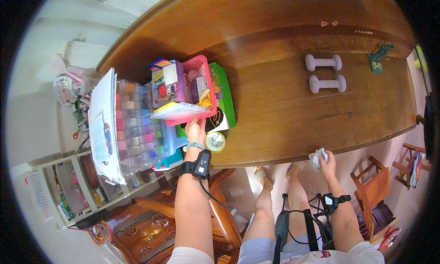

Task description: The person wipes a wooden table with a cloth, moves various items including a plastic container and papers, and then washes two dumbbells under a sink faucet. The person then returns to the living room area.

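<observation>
My left hand [195, 130] is at the near edge of a pink plastic basket [210, 88], its fingertips partly hidden at the rim, so its grip is unclear. The basket holds a purple box [179, 79], small items and a tilted clear plastic lid [182, 110]. Beneath it lies a green box [225, 99]. A round cup [215, 142] with a yellow rim stands just right of my left wrist. My right hand [328, 165] holds a crumpled white cloth or tissue [317, 160] by the table's front edge.
Two pale purple dumbbells [323, 62] lie on the wooden table [271, 116]. Clear cases of coloured pieces [137, 126] and stacked papers [103, 126] stand at the left. A carved wooden chair [147, 229] is below left; a wooden stool [374, 185] stands on the floor at right.
</observation>
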The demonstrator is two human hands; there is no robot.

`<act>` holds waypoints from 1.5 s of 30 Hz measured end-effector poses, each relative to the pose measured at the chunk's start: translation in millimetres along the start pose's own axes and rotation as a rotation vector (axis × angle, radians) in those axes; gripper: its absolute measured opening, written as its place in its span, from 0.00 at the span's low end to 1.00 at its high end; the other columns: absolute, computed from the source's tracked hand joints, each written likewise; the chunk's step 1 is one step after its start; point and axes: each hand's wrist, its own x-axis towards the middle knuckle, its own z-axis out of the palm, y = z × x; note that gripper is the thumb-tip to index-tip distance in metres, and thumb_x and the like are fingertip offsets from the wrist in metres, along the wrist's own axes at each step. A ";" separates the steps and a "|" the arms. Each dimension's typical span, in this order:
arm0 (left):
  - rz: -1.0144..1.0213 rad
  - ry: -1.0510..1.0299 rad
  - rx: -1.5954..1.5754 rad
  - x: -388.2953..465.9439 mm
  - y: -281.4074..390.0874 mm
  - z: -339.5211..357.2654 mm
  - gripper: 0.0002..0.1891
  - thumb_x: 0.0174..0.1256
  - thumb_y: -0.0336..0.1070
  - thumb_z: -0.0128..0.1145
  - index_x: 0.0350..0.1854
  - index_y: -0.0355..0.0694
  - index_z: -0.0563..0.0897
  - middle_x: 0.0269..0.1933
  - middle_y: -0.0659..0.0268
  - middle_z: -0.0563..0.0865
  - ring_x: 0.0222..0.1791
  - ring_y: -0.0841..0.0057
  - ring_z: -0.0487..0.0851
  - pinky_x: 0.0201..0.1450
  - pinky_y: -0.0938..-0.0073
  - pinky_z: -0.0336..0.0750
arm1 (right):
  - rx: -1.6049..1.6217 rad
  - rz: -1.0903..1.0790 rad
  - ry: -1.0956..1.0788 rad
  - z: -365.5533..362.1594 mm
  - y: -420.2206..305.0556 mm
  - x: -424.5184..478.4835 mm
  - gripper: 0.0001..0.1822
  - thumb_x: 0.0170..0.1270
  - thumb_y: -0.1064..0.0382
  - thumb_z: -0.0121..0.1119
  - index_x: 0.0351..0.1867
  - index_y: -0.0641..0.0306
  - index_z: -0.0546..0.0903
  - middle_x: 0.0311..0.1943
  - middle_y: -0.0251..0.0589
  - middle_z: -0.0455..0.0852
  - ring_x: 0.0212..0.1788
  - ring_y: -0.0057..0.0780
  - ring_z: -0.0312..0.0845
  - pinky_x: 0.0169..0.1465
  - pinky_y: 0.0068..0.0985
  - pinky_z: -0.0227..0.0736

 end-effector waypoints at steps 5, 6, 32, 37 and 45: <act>-0.162 0.020 0.029 -40.8 -4.2 -29.3 0.09 0.60 0.35 0.52 0.40 0.40 0.72 0.36 0.60 0.78 0.38 0.69 0.76 0.44 0.68 0.73 | -0.050 -0.056 0.028 -4.6 -24.0 -7.5 0.21 0.49 0.63 0.60 0.47 0.61 0.74 0.44 0.48 0.78 0.48 0.42 0.74 0.52 0.32 0.67; -0.137 0.002 0.075 -65.5 -1.0 -26.7 0.10 0.61 0.36 0.52 0.42 0.41 0.72 0.36 0.61 0.77 0.37 0.70 0.76 0.43 0.69 0.74 | -0.012 -0.008 0.010 -12.6 -49.1 -12.2 0.20 0.49 0.62 0.61 0.46 0.62 0.75 0.44 0.48 0.78 0.47 0.42 0.74 0.51 0.33 0.68; -0.709 -0.785 0.447 -373.3 -95.3 139.8 0.21 0.67 0.50 0.41 0.54 0.39 0.68 0.50 0.58 0.76 0.47 0.66 0.76 0.50 0.63 0.71 | 0.727 0.030 -0.187 -139.0 -130.9 -79.1 0.23 0.48 0.52 0.64 0.42 0.66 0.78 0.35 0.46 0.83 0.36 0.31 0.80 0.41 0.28 0.73; -0.401 -0.772 0.742 -363.1 -106.7 175.8 0.15 0.62 0.43 0.54 0.46 0.38 0.73 0.35 0.64 0.81 0.32 0.77 0.80 0.37 0.77 0.74 | 0.723 0.125 -0.006 -180.2 -83.2 -62.5 0.15 0.51 0.58 0.59 0.38 0.65 0.79 0.33 0.43 0.83 0.36 0.27 0.80 0.40 0.26 0.73; -0.165 -0.935 0.991 -306.5 -132.1 226.1 0.12 0.63 0.39 0.52 0.29 0.33 0.78 0.28 0.59 0.83 0.25 0.76 0.81 0.33 0.78 0.76 | 0.619 0.240 0.270 -177.0 -37.5 -48.9 0.12 0.54 0.63 0.56 0.40 0.64 0.77 0.34 0.46 0.82 0.39 0.31 0.77 0.44 0.26 0.71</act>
